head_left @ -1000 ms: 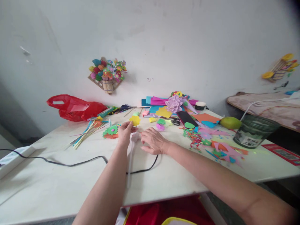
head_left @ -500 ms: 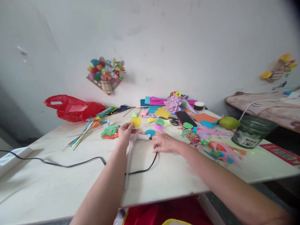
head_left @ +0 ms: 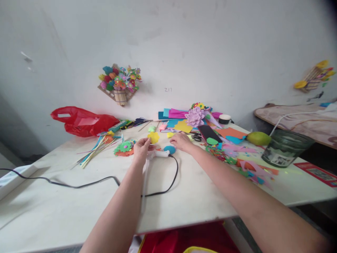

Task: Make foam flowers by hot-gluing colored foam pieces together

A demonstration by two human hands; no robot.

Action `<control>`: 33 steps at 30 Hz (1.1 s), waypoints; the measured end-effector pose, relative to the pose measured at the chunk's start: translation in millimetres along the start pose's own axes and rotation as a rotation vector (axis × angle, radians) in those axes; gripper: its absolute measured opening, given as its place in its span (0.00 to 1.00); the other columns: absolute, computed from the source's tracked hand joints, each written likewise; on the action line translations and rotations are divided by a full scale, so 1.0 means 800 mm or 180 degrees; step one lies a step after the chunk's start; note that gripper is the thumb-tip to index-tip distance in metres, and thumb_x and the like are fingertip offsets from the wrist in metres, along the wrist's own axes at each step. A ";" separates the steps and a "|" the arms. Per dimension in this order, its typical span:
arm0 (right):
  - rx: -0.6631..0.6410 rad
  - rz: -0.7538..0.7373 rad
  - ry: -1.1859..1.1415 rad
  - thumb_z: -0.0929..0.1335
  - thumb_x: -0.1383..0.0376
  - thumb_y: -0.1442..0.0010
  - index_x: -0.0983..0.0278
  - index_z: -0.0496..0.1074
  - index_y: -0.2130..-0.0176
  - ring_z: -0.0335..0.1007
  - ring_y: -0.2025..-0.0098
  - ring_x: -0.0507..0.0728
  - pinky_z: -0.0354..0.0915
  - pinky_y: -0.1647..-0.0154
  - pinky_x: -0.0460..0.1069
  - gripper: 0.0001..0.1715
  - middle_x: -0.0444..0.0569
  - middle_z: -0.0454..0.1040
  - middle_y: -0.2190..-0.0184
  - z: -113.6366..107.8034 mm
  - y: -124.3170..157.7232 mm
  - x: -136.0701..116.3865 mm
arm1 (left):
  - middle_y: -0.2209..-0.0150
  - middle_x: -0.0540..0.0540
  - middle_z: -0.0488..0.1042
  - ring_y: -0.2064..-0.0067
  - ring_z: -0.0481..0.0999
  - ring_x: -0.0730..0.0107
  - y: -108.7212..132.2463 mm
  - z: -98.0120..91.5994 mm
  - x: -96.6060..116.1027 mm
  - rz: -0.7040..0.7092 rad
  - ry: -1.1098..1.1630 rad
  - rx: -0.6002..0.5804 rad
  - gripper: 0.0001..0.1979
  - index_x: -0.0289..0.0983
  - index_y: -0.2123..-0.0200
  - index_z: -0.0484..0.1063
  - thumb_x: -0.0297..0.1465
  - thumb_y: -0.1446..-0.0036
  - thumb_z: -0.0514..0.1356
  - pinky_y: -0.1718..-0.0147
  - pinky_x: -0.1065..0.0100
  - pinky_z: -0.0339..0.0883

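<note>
My left hand pinches a yellow foam flower a little above the white table. Just in front of that hand lies a white glue gun with a blue end and a black cord trailing left. My right hand reaches further back, palm down, fingers curled over small pink and green foam pieces by the yellow scraps. Whether it grips one is hidden.
A red plastic bag and a bundle of coloured sticks lie at the left. Coloured foam sheets, a purple paper flower, scissors, a black phone, foam offcuts, a green fruit and a dark glass bowl crowd the right.
My right hand has left the spot beside the glue gun and moved back towards the foam pieces, uncovering the glue gun's blue end. The left hand has kept hold of the yellow flower.
</note>
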State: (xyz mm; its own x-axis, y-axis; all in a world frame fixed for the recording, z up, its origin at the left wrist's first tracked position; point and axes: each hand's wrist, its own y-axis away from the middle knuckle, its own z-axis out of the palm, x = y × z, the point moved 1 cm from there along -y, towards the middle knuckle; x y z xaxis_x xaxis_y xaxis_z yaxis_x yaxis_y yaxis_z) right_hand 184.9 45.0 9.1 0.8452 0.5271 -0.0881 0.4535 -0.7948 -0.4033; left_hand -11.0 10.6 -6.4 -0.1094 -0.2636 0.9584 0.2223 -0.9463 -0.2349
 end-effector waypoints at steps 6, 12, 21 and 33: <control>-0.0045 0.0008 0.0580 0.62 0.59 0.42 0.65 0.76 0.65 0.58 0.51 0.61 0.46 0.50 0.55 0.16 0.55 0.72 0.57 0.024 -0.011 -0.001 | 0.79 0.49 0.72 0.79 0.74 0.71 0.001 0.003 0.001 -0.0047 0.0097 0.0006 0.16 0.31 0.69 0.70 0.38 0.58 0.63 0.80 0.73 0.67; -0.0097 0.0115 0.0401 0.64 0.61 0.44 0.62 0.77 0.67 0.57 0.50 0.61 0.42 0.48 0.55 0.13 0.53 0.73 0.57 0.031 -0.013 0.004 | 0.79 0.50 0.71 0.80 0.73 0.73 0.002 0.003 0.002 -0.0041 0.0109 -0.0026 0.16 0.31 0.69 0.69 0.38 0.58 0.63 0.80 0.73 0.67; -0.0226 0.0426 0.0198 0.62 0.62 0.44 0.59 0.77 0.68 0.60 0.53 0.59 0.47 0.52 0.53 0.14 0.48 0.75 0.61 0.035 -0.017 0.011 | 0.77 0.50 0.72 0.80 0.73 0.73 0.001 0.004 0.001 -0.0060 0.0125 0.0007 0.14 0.31 0.69 0.69 0.36 0.57 0.62 0.81 0.74 0.66; 0.0289 0.0043 -0.0213 0.60 0.63 0.44 0.61 0.74 0.62 0.66 0.60 0.55 0.55 0.57 0.48 0.16 0.47 0.75 0.64 -0.002 0.001 -0.042 | 0.79 0.49 0.73 0.78 0.75 0.70 -0.001 -0.003 0.003 0.0121 0.0304 0.0081 0.16 0.31 0.70 0.69 0.38 0.59 0.63 0.79 0.73 0.67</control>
State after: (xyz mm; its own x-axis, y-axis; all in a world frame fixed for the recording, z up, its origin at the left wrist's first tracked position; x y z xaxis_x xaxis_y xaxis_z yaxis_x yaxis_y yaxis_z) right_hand 157.2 26.2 13.2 0.8291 0.5377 -0.1535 0.4121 -0.7731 -0.4821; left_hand -13.5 10.4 -3.9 -0.1919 -0.3169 0.9288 0.2524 -0.9305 -0.2653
